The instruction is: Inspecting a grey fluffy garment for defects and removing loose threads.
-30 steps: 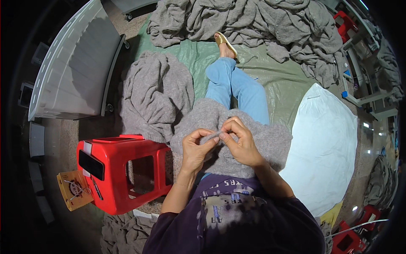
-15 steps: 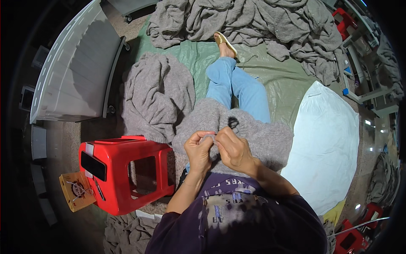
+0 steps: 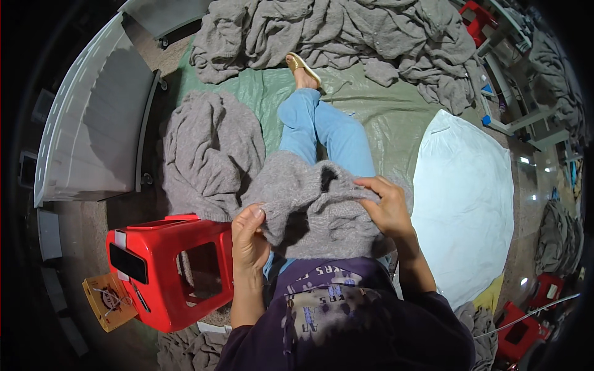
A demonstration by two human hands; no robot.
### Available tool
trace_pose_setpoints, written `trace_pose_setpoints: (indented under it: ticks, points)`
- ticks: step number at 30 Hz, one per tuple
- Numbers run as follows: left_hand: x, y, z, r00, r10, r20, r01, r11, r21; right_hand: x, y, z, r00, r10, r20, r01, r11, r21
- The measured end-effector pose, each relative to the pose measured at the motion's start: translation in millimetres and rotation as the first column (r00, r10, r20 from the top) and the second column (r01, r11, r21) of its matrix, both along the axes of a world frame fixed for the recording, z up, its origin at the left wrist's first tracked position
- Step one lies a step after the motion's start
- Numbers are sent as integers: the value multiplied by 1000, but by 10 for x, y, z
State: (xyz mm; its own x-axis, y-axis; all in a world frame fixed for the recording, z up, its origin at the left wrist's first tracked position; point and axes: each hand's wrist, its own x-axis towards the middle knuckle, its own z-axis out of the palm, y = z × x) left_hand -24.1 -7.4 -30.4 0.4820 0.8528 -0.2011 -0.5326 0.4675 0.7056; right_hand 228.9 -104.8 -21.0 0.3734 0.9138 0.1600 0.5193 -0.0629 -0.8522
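Observation:
A grey knit garment (image 3: pixel 346 229) lies bunched across my lap. My left hand (image 3: pixel 250 235) pinches its left edge between thumb and fingers. On the other side, my right hand (image 3: pixel 388 204) grips a fold of the same knit, thumb below and fingers on top. Between the hands the fabric is spread, with a dark gap showing near its upper middle. Which part of the garment each hand holds, I cannot tell.
A red plastic stool (image 3: pixel 167 272) at my left carries a black phone (image 3: pixel 128 262), a pen (image 3: pixel 141 297) and a yellow box (image 3: pixel 110 301). Grey knits (image 3: pixel 213 154) lie piled left and at the back. A stuffed white sack (image 3: pixel 464 210) is at right, a grey bin (image 3: pixel 93 117) far left.
My hands were together pinching at the middle of the knit; they have moved apart, left hand leftward, right hand rightward, spreading the fabric. The view has shifted slightly.

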Motion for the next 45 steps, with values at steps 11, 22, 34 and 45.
trace_pose_setpoints:
  ticks: [11, 22, 34, 45]
  points:
    - [333, -118, 162, 971, 24, -237, -7, 997, 75, -525, 10, 310, 937, 121, 329, -266, 856, 443]
    - [287, -252, 122, 970, 69, -234, -51, 995, 84, -747, 208, 150, 925, 145, 352, -306, 834, 459]
    - [107, -153, 77, 882, 156, -445, 159, 790, 593, -445, 495, 277, 751, 660, -7, -658, 750, 74]
    - [273, -381, -36, 781, 478, -401, -94, 726, 681, -874, 315, 0, 924, 225, 309, -341, 851, 400]
